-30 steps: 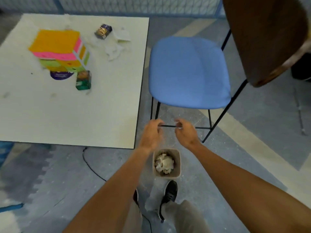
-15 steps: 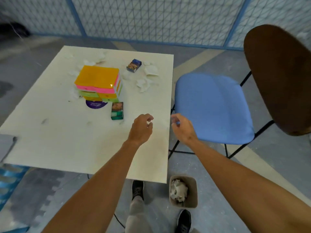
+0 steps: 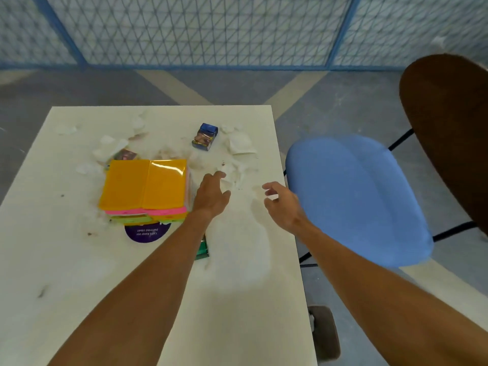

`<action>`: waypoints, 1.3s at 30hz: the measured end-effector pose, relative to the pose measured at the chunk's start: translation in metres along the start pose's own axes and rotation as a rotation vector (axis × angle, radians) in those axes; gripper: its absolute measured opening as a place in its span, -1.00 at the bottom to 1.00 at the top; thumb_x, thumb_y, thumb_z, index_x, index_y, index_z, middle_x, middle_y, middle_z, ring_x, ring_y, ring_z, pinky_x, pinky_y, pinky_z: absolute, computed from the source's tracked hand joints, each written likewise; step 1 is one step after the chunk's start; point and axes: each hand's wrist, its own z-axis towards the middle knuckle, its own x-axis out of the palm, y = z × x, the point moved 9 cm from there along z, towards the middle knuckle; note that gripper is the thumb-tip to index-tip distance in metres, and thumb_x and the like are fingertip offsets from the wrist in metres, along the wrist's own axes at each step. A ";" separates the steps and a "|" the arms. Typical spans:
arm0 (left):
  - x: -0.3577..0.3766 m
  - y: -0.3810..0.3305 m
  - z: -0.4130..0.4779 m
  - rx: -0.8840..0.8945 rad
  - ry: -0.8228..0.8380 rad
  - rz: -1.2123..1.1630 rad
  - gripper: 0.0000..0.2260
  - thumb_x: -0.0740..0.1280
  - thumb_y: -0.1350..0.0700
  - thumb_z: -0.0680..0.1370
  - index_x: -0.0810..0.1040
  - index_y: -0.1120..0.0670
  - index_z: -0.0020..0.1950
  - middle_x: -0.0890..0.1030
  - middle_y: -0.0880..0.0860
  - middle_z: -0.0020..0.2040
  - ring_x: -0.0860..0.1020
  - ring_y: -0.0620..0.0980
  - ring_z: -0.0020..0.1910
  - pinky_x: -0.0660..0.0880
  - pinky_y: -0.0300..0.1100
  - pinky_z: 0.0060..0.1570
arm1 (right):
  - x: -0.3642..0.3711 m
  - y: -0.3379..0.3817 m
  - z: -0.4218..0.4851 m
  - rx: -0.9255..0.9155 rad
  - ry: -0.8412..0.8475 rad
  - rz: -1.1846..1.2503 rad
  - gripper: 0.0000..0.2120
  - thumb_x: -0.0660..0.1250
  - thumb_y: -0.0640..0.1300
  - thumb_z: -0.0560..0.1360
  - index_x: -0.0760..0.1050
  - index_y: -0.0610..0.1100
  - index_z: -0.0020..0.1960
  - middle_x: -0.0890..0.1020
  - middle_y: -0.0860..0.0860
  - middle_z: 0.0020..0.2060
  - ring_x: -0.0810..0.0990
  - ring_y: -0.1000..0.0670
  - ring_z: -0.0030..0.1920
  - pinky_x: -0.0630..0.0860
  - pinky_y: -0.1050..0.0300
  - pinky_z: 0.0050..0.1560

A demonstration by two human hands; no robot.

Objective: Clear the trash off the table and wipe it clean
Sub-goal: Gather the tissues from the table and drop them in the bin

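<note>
Both hands have come up from the bin [image 3: 324,334] and out over the bench [image 3: 66,260] | left hand [image 3: 211,196], right hand [image 3: 282,204]: fingers [image 3: 220,175] loose, spread, holding nothing | tissue scraps [image 3: 239,147] lie in the upper middle of the frame, just beyond the left hand | probably light, soft, easily torn; bunch from above.

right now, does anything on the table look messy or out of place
Yes. Crumpled tissue scraps litter the far half of the table, a small blue carton lies among them, and dark smudges mark the surface.
</note>
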 end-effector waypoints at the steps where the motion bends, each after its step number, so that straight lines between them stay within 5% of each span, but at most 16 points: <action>1: 0.002 0.002 0.011 -0.006 0.010 0.000 -0.57 0.34 0.14 0.57 0.37 0.01 0.43 0.39 0.14 0.33 0.47 0.15 0.26 0.44 0.02 0.27 | 0.004 0.001 0.008 -0.002 -0.002 -0.007 -0.68 0.21 -0.27 0.58 0.47 -0.02 0.27 0.51 0.04 0.11 0.53 0.00 -0.09 0.49 0.23 -0.18; 6: 0.002 0.000 0.051 0.033 -0.016 0.034 -0.56 0.26 0.22 0.62 0.35 -0.01 0.49 0.32 0.11 0.44 0.39 0.09 0.38 0.38 -0.08 0.31 | 0.022 0.007 0.042 -0.029 0.020 -0.065 -0.68 0.25 -0.24 0.57 0.45 -0.04 0.31 0.51 0.02 0.15 0.51 0.04 -0.13 0.45 0.26 -0.18; 9: 0.010 0.003 0.073 0.079 0.025 0.112 -0.59 0.23 0.28 0.62 0.42 0.02 0.46 0.30 0.10 0.47 0.32 0.07 0.45 0.30 -0.12 0.38 | 0.039 0.013 0.065 -0.054 0.064 -0.136 -0.63 0.29 -0.18 0.57 0.40 -0.01 0.36 0.47 -0.01 0.22 0.53 0.01 -0.03 0.50 0.15 0.05; 16: 0.015 0.021 0.084 0.022 -0.074 0.113 -0.75 0.36 0.30 0.56 0.60 0.16 0.22 0.58 0.12 0.20 0.50 0.08 0.23 0.39 -0.24 0.13 | 0.078 0.014 0.108 -0.035 0.096 -0.275 -0.53 0.39 -0.06 0.51 0.39 -0.03 0.40 0.44 -0.10 0.27 0.48 -0.10 0.20 0.41 0.10 0.14; 21: 0.017 0.028 0.074 0.014 -0.122 0.122 -0.71 0.36 0.28 0.55 0.52 0.11 0.26 0.48 0.13 0.24 0.47 0.10 0.24 0.46 -0.14 0.12 | 0.076 0.014 0.110 -0.069 -0.044 -0.333 -0.88 0.28 -0.33 0.48 0.55 -0.17 -0.05 0.57 -0.08 -0.08 0.56 -0.10 -0.08 0.57 -0.04 -0.05; 26: 0.022 0.020 0.064 0.006 -0.121 0.144 -0.66 0.26 0.29 0.59 0.44 0.14 0.36 0.48 0.17 0.30 0.43 0.13 0.30 0.41 -0.10 0.20 | 0.044 0.009 0.091 -0.048 -0.140 -0.187 -0.85 0.27 -0.38 0.51 0.55 -0.20 -0.02 0.60 -0.06 -0.11 0.56 -0.04 -0.14 0.56 0.13 -0.13; 31: 0.014 0.010 0.046 -0.016 -0.194 0.040 -0.71 0.22 0.29 0.60 0.52 0.14 0.30 0.51 0.19 0.23 0.48 0.14 0.24 0.43 -0.11 0.18 | 0.006 -0.003 0.067 -0.029 -0.209 -0.074 -0.92 0.30 -0.30 0.53 0.56 -0.21 -0.10 0.63 -0.03 -0.18 0.56 0.03 -0.19 0.41 0.50 -0.32; 35: 0.010 -0.004 0.009 0.011 -0.211 -0.031 -0.74 0.20 0.27 0.62 0.55 0.11 0.26 0.47 0.17 0.18 0.51 0.09 0.14 0.31 -0.32 -0.01 | -0.017 -0.015 0.036 -0.009 -0.275 -0.005 -0.89 0.30 -0.30 0.51 0.54 -0.14 -0.15 0.62 0.01 -0.18 0.56 0.06 -0.21 0.36 0.54 -0.34; 39: 0.020 -0.018 -0.044 0.065 -0.226 -0.100 -0.78 0.23 0.24 0.60 0.57 0.10 0.20 0.46 0.11 0.10 0.53 0.07 0.06 0.41 -0.26 0.03 | -0.036 -0.035 -0.005 -0.012 -0.252 0.028 -0.87 0.30 -0.31 0.50 0.54 -0.12 -0.17 0.63 0.03 -0.20 0.57 0.07 -0.22 0.38 0.51 -0.33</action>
